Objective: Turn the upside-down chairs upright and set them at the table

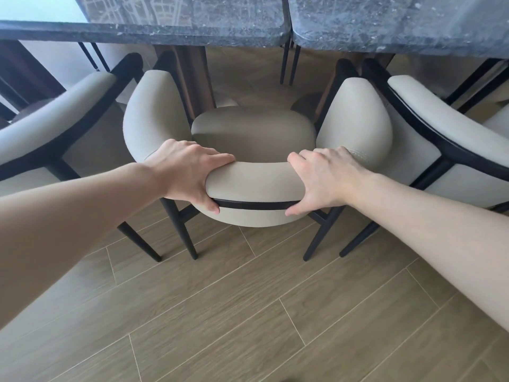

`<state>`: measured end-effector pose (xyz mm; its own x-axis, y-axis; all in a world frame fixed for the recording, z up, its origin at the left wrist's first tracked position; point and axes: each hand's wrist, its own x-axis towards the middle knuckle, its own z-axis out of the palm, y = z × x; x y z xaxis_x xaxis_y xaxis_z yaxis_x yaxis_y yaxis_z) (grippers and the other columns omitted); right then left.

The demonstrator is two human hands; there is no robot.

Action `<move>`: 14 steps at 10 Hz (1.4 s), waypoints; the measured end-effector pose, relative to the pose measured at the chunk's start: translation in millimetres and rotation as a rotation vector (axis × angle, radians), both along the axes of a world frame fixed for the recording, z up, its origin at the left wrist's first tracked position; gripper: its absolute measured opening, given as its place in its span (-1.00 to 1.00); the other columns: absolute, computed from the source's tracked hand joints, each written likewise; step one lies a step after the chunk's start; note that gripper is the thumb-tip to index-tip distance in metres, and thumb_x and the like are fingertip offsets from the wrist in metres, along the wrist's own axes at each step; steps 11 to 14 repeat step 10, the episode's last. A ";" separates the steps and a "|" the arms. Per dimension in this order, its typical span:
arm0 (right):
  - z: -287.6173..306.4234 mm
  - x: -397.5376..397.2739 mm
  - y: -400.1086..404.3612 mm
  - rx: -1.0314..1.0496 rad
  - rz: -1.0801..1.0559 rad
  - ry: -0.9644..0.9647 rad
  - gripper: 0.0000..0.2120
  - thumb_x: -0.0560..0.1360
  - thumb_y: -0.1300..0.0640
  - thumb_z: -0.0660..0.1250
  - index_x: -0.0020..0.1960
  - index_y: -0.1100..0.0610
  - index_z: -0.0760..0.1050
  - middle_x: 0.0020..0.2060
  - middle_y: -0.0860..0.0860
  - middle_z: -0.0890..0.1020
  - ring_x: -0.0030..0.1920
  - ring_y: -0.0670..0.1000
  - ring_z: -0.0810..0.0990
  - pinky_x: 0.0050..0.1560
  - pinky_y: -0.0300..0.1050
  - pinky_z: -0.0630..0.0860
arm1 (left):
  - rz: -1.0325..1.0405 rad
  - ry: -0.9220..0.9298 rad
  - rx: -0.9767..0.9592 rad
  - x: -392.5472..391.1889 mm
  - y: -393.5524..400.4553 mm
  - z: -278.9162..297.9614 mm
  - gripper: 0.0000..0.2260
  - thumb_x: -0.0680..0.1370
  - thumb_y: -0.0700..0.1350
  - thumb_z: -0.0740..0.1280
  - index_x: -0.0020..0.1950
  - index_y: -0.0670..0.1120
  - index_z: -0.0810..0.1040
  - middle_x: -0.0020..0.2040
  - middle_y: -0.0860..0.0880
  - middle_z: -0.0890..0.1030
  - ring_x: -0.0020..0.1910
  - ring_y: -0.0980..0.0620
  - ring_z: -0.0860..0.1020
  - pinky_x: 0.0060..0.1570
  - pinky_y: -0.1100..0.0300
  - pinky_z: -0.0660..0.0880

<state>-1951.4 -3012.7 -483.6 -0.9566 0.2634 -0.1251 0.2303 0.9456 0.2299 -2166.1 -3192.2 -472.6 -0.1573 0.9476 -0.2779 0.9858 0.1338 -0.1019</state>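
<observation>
Left hand [190, 172] and right hand [327, 177] each grip the padded backrest of the middle chair [253, 133], fingers curled over its top. It stands upright, apparently tucked against the table [176, 37] ahead, flanked by chairs.

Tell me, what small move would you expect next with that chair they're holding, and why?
Probably a short push forward. The middle chair stands upright on the wooden floor, with the left hand and right hand gripping its backrest. Its seat sits just short of the dark stone table edge, between two neighbouring chairs.
</observation>
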 end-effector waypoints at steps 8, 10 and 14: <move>26.2 35.0 -73.9 -0.478 -0.550 -0.044 -0.14 0.47 0.17 0.36 0.61 0.04 -0.08 0.60 0.08 -0.08 0.59 0.13 -0.13 0.50 0.11 0.13 | 0.501 -0.183 -0.091 93.5 -36.9 16.2 -0.12 0.56 -0.21 0.35 0.64 0.13 -0.20 0.66 -0.02 -0.16 0.62 -0.22 -0.15 0.43 -0.17 0.30; 113.6 60.8 -57.1 -0.802 -0.617 0.115 -0.54 0.55 0.11 0.25 0.45 0.06 0.35 0.42 0.06 0.38 0.35 0.09 0.41 0.18 -0.12 0.37 | 0.560 -0.636 0.021 128.9 -32.6 94.0 -0.35 0.59 -0.15 0.34 0.61 0.14 0.16 0.67 0.04 -0.02 0.59 -0.09 0.15 0.37 0.12 0.27; 113.6 60.8 -57.1 -0.802 -0.617 0.115 -0.54 0.55 0.11 0.25 0.45 0.06 0.35 0.42 0.06 0.38 0.35 0.09 0.41 0.18 -0.12 0.37 | 0.560 -0.636 0.021 128.9 -32.6 94.0 -0.35 0.59 -0.15 0.34 0.61 0.14 0.16 0.67 0.04 -0.02 0.59 -0.09 0.15 0.37 0.12 0.27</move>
